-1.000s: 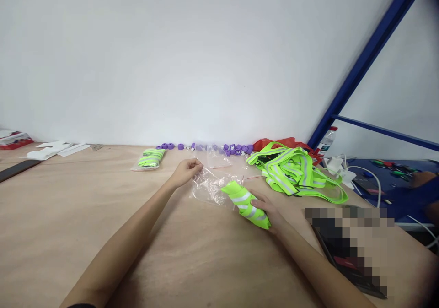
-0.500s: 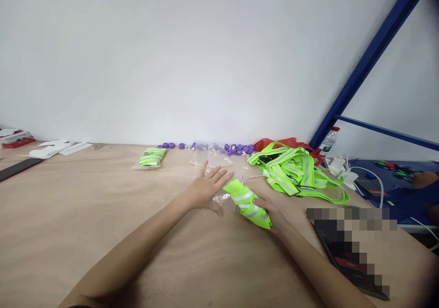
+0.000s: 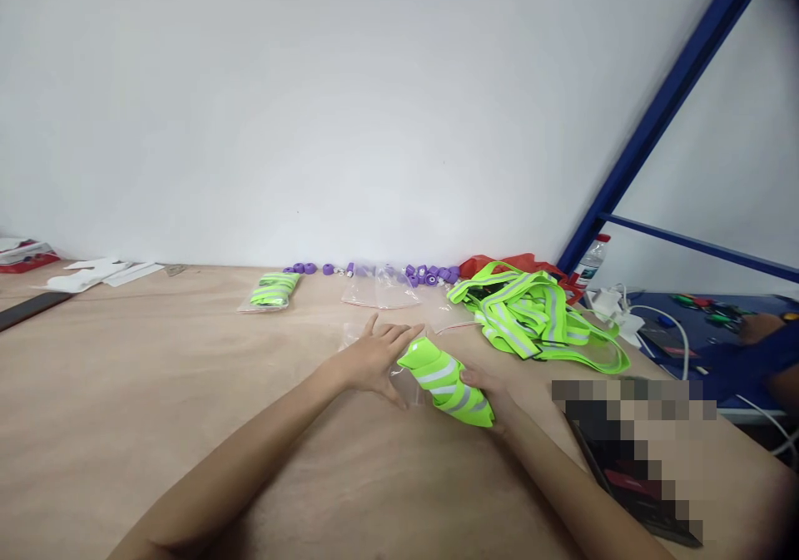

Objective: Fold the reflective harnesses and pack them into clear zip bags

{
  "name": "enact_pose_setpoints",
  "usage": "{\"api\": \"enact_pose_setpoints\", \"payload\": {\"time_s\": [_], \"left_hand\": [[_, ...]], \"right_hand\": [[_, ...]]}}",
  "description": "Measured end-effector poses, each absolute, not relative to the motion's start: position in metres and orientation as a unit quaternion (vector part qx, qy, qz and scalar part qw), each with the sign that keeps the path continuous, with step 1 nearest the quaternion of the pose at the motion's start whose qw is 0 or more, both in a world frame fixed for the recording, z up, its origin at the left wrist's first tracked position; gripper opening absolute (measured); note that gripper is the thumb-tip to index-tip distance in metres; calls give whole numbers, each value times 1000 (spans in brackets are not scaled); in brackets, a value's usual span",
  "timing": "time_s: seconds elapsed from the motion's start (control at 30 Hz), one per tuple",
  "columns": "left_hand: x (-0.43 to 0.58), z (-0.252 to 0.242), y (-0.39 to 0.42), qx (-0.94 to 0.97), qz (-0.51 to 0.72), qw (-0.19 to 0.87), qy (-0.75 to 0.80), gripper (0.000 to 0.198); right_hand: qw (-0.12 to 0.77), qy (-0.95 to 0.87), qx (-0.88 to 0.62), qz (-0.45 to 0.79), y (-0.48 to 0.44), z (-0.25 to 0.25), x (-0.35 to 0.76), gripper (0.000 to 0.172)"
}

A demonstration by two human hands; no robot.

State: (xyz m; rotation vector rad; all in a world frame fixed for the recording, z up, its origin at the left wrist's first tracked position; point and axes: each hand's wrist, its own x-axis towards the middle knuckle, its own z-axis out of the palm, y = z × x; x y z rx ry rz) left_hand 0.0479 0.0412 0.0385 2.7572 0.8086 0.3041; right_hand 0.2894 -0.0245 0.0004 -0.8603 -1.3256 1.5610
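Observation:
My right hand (image 3: 490,389) grips a folded bundle of neon-green reflective strap (image 3: 446,381) with silver stripes. The thumb lies on top of it; most of the other fingers are hidden beneath. At the bundle's far left end is my left hand (image 3: 378,360), thumb and fingers spread apart. A clear plastic bag (image 3: 409,389) shows between its thumb and fingers and behind the hand. Whether the bundle's tip is inside the bag, I cannot tell. A tangled heap of the same green straps (image 3: 537,319) lies to the right, beyond my right hand.
A bagged green strap (image 3: 275,289) lies at the back left. More clear bags (image 3: 380,289) and several purple pieces (image 3: 430,275) line the wall. A dark, partly blurred device (image 3: 624,477) sits at right. A bottle (image 3: 592,262) and blue frame (image 3: 674,111) stand beyond.
The strap bundle and my right hand have shifted slightly left and down, closer to my left hand. My left hand is slightly lower, and more of the bag shows around it.

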Motion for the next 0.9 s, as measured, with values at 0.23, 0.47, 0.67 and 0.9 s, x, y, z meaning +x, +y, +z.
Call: {"api": "enact_pose_setpoints", "payload": {"time_s": [0.23, 0.47, 0.67, 0.9], "left_hand": [[32, 38, 51, 932, 12, 174, 317, 117], [34, 38, 44, 935, -20, 179, 304, 128], [37, 34, 41, 935, -10, 198, 295, 123], [21, 56, 52, 916, 73, 248, 306, 115]], "right_hand": [[447, -454, -336, 694, -19, -5, 301, 55], [536, -400, -391, 632, -14, -4, 305, 52], [571, -407, -416, 579, -10, -5, 309, 52], [501, -611, -429, 438, -17, 4, 304, 53]]}}
